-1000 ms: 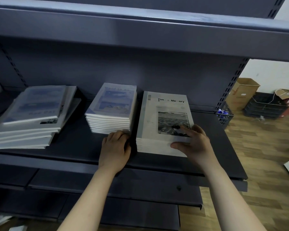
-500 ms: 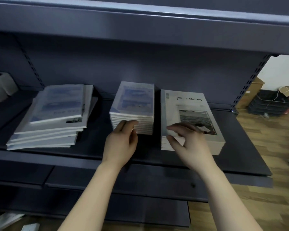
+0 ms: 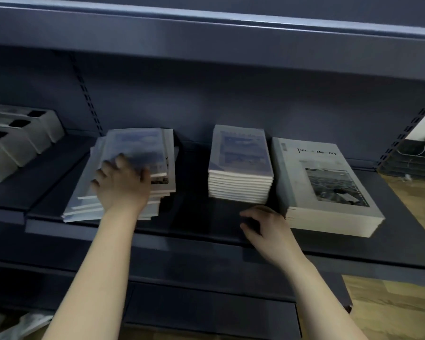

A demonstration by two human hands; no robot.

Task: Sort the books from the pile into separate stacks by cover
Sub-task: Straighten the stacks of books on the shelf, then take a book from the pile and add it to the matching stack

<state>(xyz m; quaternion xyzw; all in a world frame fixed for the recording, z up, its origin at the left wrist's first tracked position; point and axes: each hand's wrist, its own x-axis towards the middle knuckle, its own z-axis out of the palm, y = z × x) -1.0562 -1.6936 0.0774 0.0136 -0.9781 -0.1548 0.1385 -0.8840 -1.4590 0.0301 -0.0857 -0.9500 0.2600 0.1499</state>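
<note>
Three groups of books lie on the dark shelf (image 3: pixel 201 224). At the left is a messy pile (image 3: pixel 142 153) of blue-covered books, fanned out unevenly. My left hand (image 3: pixel 120 182) rests on top of that pile with spread fingers. In the middle stands a neat stack (image 3: pixel 241 163) of smaller blue-covered books. At the right is a stack (image 3: pixel 324 187) with a grey cover, a black-and-white photo and a title. My right hand (image 3: pixel 265 227) hovers low over the shelf between the two right stacks, fingers loosely curled and holding nothing.
Grey boxes (image 3: pixel 17 141) with dark openings sit on the shelf to the far left. An upper shelf (image 3: pixel 206 33) overhangs the books. Black trays (image 3: pixel 412 158) and wooden floor show at the right. A lower shelf runs beneath my arms.
My left hand left the middle stack and reached left onto the messy pile. My right hand came off the grey-covered stack and dropped toward the shelf front. The view shifted left.
</note>
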